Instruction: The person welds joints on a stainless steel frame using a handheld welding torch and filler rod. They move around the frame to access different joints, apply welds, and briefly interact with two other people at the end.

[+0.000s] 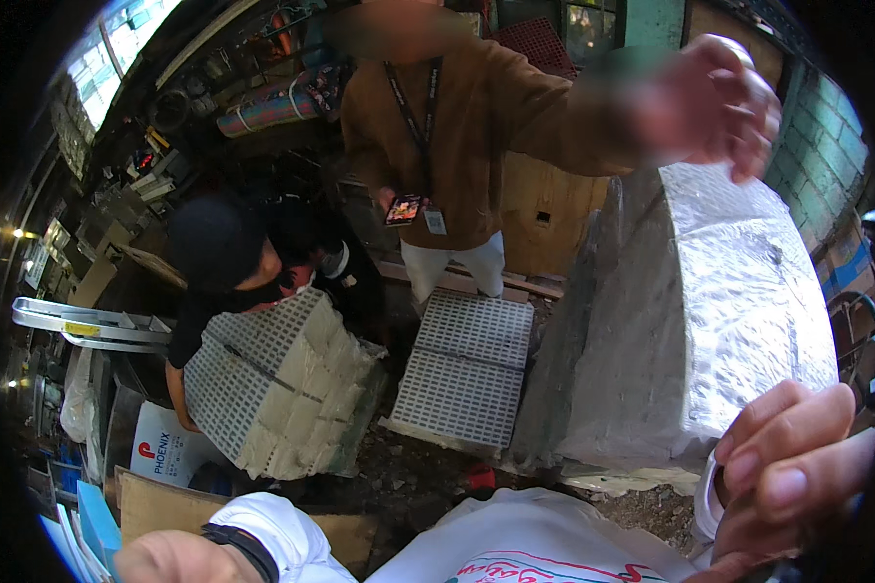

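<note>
At the lower left rim my left hand (pixel 180 559) shows only from the wrist to the palm, with a dark band at the wrist; its fingers are cut off. Close to the camera on the right, my right hand (pixel 797 452) has its fingers curled inward beside a white sleeve cuff (pixel 708 500). Whatever those fingers may hold is hidden. Beyond this hand rises a tall stack wrapped in clear plastic film (pixel 749 301). Two strapped stacks of white gridded panels stand farther off: a middle stack (pixel 465 389) and a tilted left stack (pixel 258 374).
A person in a brown sweatshirt (pixel 457 126) holds a phone (pixel 403 210) and stretches an arm over the wrapped stack. Another person in a dark cap (pixel 214 238) bends over the left stack. A folded ladder (pixel 92 325) juts in at left; cardboard (pixel 165 505) lies near my left hand.
</note>
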Tool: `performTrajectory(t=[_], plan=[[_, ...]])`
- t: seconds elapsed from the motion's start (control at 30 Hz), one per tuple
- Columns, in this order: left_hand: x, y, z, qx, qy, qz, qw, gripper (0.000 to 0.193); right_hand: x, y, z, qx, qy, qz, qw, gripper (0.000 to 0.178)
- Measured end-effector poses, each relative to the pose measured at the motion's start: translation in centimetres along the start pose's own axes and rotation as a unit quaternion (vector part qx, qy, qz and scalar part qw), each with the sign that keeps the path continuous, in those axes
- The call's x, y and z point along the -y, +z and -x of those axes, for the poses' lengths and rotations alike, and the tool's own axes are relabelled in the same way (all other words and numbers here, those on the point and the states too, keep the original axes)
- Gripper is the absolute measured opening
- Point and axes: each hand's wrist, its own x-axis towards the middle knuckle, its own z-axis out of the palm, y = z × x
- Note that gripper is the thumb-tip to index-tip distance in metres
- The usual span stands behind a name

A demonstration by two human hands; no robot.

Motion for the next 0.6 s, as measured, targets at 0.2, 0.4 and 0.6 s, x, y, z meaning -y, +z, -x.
performTrajectory(t=[0.2,0.4,0.6], plan=[[-1.2,0.6,0.1,0.104,-0.218,0.155,0.958,0.026,-2.6,1.1,0.1,-0.023,-0.069,-0.004,0.997,0.029],[-1.8,2.3,2.3,0.031,-0.184,0.121,0.975,0.022,-4.4,2.4,-0.3,0.004,-0.16,-0.038,0.986,0.02],[-0.9,2.1,3.8,0.005,-0.22,0.169,0.961,0.022,-4.9,3.2,-1.4,0.056,-0.158,-0.073,0.983,0.021]])
